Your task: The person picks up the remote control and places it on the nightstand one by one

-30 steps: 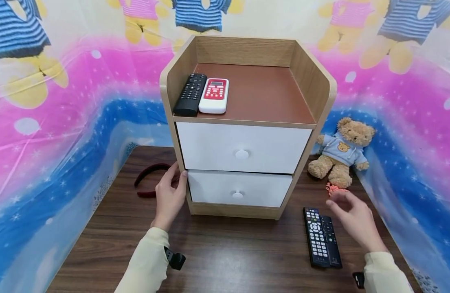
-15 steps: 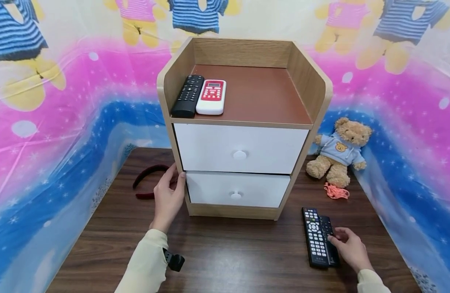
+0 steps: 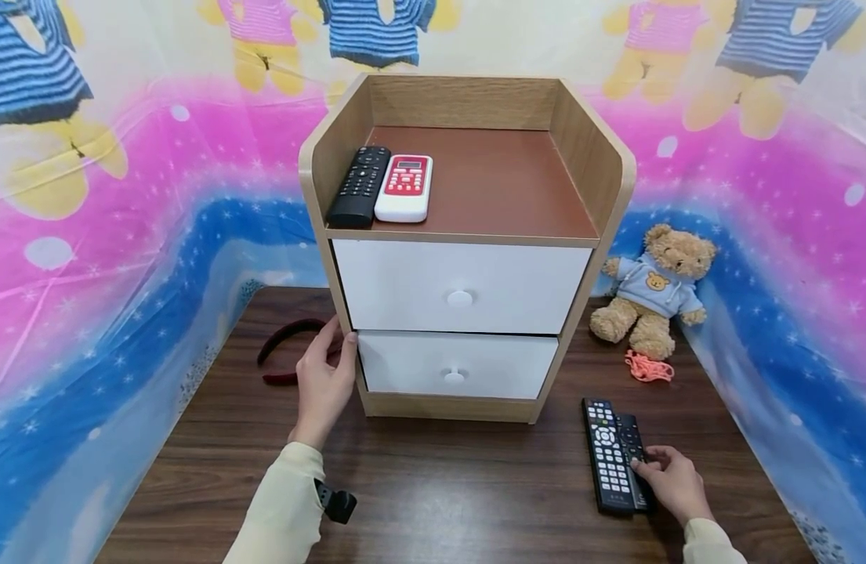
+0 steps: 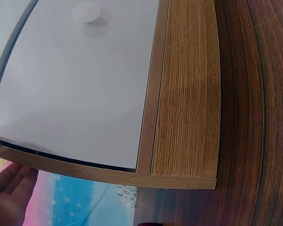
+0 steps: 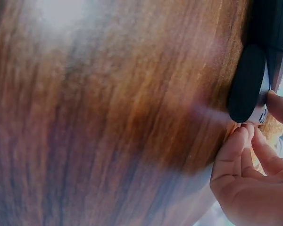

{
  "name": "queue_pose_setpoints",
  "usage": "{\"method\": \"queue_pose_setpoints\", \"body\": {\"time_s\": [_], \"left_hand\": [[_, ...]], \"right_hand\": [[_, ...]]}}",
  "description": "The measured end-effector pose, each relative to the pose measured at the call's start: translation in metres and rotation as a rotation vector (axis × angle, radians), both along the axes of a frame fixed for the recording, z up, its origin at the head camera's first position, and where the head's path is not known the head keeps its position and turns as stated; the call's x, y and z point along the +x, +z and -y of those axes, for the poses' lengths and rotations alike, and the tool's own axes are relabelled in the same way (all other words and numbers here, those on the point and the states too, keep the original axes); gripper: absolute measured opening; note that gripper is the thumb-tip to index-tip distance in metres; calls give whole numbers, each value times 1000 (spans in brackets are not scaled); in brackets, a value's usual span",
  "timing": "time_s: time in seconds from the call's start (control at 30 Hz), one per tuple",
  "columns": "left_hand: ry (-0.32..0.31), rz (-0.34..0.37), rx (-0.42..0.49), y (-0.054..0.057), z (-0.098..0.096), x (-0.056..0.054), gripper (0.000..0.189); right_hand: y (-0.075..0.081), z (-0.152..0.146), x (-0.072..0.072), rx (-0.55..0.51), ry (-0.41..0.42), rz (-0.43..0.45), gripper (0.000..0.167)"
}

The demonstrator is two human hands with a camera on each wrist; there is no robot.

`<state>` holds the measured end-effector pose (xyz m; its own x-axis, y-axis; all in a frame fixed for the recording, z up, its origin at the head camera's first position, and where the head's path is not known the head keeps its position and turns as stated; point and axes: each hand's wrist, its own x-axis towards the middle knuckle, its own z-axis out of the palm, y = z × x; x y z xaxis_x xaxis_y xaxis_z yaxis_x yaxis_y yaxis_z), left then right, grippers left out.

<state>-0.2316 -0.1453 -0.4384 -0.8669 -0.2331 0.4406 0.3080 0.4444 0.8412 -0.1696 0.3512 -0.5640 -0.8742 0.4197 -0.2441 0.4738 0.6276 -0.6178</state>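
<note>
A small wooden cabinet with two white drawers stands on the table, both drawers pushed in. My left hand grips its left side panel, thumb at the front edge and fingers along the outer side. On the right lie two black remote controls side by side, a longer one with pale buttons and a shorter one beside it. My right hand pinches the shorter remote control by its right edge, thumb on top. In the right wrist view, the fingertips sit at the remotes' lower end.
A black remote and a white-and-red remote lie on the cabinet's top shelf. A teddy bear sits back right, with a coral string bundle before it. A dark red headband lies left. Patterned cloth surrounds the table.
My right hand has left the coral string bundle by the bear, come down toward the front and taken hold of the shorter remote control. The left hand stays on the cabinet's side.
</note>
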Motion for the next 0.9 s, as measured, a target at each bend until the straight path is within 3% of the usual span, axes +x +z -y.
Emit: {"method": "queue_pose_setpoints", "body": {"time_s": [0.53,0.7,0.9], "left_hand": [[-6,-11,13,0,-1,0,45],[-6,-9,13,-1,-1,-1,44],[-4,-6,12,0,-1,0,44]], "right_hand": [[4,3,-5,-2,-40,-36,40],[12,3,-4,6,-17,-45,38],[31,7,-2,15,-46,-119,37]]}}
